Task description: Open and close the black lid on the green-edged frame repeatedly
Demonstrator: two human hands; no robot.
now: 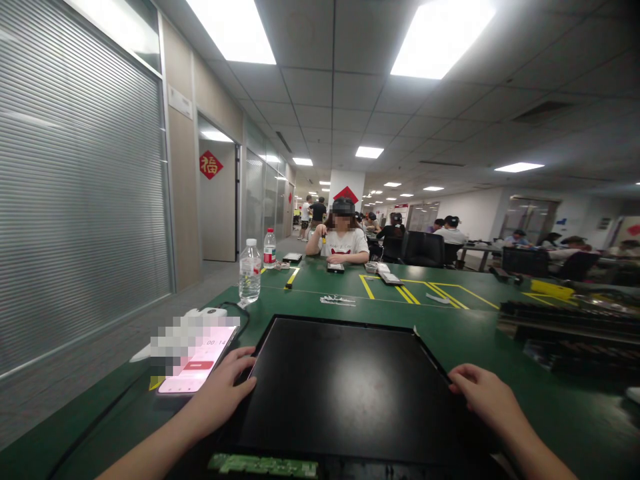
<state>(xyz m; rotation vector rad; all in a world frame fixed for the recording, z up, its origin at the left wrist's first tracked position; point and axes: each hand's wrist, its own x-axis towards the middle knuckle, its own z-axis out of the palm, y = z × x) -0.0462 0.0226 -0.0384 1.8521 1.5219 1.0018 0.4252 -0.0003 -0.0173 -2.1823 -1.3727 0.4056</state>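
Note:
A large black display panel (345, 380) lies flat in front of me on the green table. My left hand (227, 377) holds its left edge, with the thumb on the near side and the fingers bent toward the frame. At the opposite edge, my right hand (483, 390) has its thumb and fingers closed on the rim. A green circuit board strip (263, 465) shows along the panel's near edge. Beside my left hand lies a phone (203, 363) with a lit pink screen.
Two bottles (249, 273) stand beyond the phone. Dark strip-shaped parts (565, 327) are stacked at the right. Small pale strips (337, 301) lie past the panel on the green table (295, 307). A person (345, 240) sits opposite, holding a tool.

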